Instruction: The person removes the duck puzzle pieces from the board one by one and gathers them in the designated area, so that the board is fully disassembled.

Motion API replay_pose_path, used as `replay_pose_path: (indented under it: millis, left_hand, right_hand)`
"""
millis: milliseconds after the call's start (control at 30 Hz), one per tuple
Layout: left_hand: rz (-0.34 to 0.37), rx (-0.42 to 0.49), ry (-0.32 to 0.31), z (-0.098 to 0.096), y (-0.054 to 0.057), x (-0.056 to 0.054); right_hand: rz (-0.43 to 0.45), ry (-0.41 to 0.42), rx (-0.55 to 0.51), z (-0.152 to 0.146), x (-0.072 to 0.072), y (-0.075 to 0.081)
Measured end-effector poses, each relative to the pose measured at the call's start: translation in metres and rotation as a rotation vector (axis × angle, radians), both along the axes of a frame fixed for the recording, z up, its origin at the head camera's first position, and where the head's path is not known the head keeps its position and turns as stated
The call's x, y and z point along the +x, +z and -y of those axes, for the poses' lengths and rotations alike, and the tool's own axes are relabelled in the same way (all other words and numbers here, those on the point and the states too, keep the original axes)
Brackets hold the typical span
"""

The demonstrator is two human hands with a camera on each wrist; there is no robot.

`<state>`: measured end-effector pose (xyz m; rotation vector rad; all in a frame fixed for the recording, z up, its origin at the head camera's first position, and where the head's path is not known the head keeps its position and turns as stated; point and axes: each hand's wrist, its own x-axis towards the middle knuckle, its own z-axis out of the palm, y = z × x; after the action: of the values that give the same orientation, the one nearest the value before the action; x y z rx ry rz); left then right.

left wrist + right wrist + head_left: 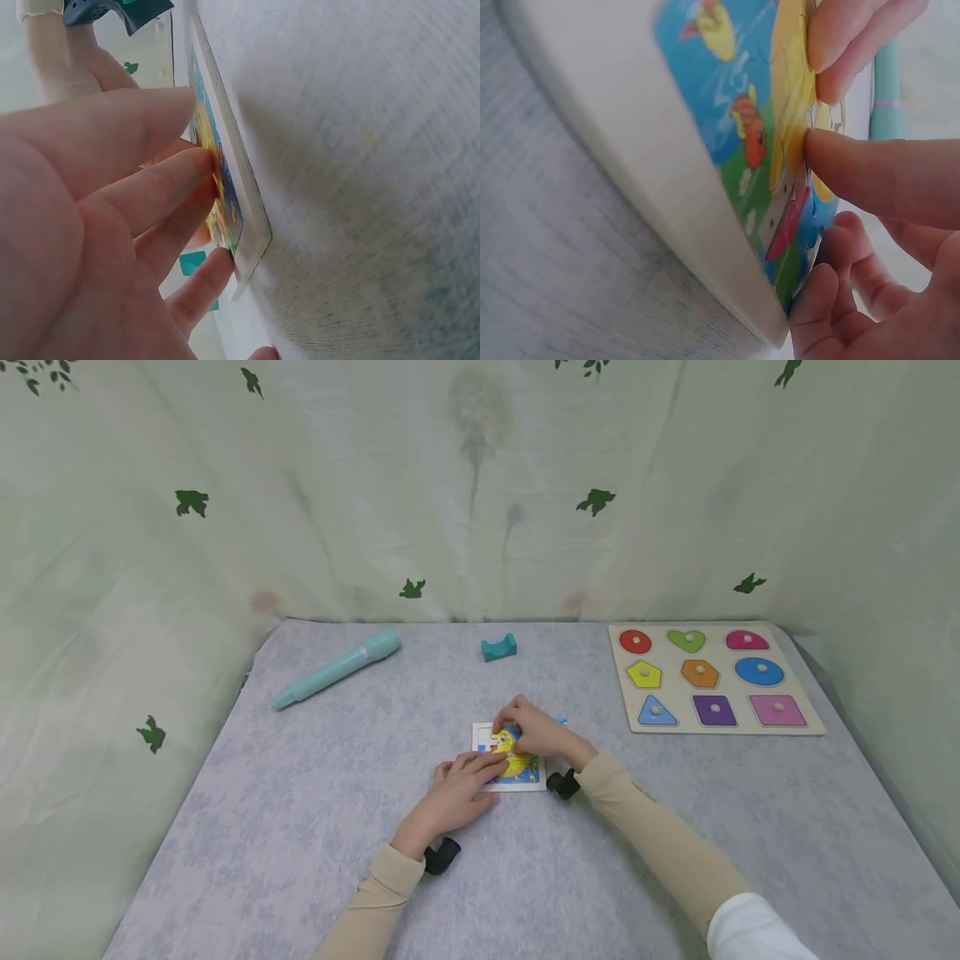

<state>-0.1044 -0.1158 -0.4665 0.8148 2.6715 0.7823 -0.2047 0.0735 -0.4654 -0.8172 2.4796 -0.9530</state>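
A small jigsaw puzzle with a pale frame (517,788) and a yellow cartoon figure lies flat on the table under both hands. My left hand (459,793) lies over its lower left part, fingers extended with their tips on the picture, thumb by the near edge. From the right, my right hand (538,731) reaches over the upper part. Its thumb and curled fingers pinch at a puzzle piece (507,740) around the yellow head, and the hand partly hides it. A bare pale patch shows at the upper left of the puzzle. In the right wrist view, the thumb (840,161) touches the printed surface.
A teal tapered stick (337,670) lies at the back left. A small teal notched block (498,647) sits behind the puzzle. At the back right is a wooden shape board (624,681) with knobbed coloured shapes. A small blue bit (561,721) peeks out behind the right wrist.
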Motion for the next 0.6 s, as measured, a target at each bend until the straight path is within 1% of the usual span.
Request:
replay_pose_path:
  millis: [200, 300, 500, 600]
  left_hand:
    - [0.003, 0.006, 0.002, 0.0, 0.0002, 0.0003]
    - [0.012, -0.002, 0.006, 0.0, 0.0003, 0.0002]
    - [0.02, -0.007, 0.008, -0.001, 0.0008, 0.0004]
    - [0.022, -0.013, 0.015, -0.0012, 0.0005, 0.0004]
  right_hand:
    - [-0.071, 0.011, -0.013, -0.0001, 0.0026, -0.0041]
    - [-0.088, -0.001, -0.049, -0.0005, 0.0024, -0.0063]
    - [-0.057, -0.052, -0.14, -0.0036, 0.0012, -0.0075]
    - [-0.038, -0.06, -0.164, -0.0055, -0.0002, -0.0065]
